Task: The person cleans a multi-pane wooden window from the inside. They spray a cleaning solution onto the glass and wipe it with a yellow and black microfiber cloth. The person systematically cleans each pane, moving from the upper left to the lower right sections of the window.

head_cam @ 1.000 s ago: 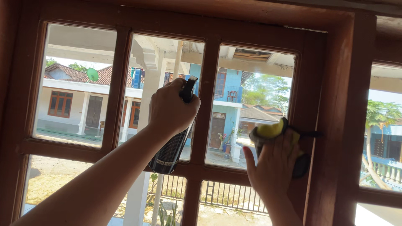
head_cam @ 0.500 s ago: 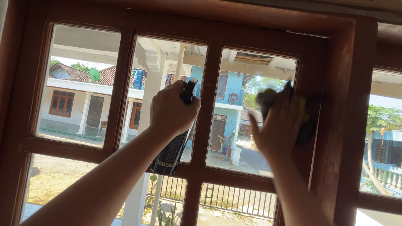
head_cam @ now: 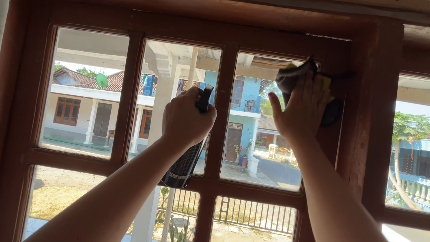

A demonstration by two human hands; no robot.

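Against wooden window frame [head_cam: 228, 116]: left hand [head_cam: 186, 118] clenched around dark spray bottle [head_cam: 184, 163], right hand [head_cam: 304, 107] flat-fingered on cloth [head_cam: 291, 76].

Two bare forearms enter from the bottom edge, one at lower left and one at lower right; no sleeve, cuff or glove shows on either up to the frame edge. Left hand [head_cam: 186, 118]: bare, no ring, watch or band at the wrist, knuckles and back of hand toward the camera, mostly in shadow against the bright panes. Right hand [head_cam: 301, 107]: bare likewise, fingers long and slender, nails short and unpainted as far as the backlight allows, wrist without strap or bracelet.
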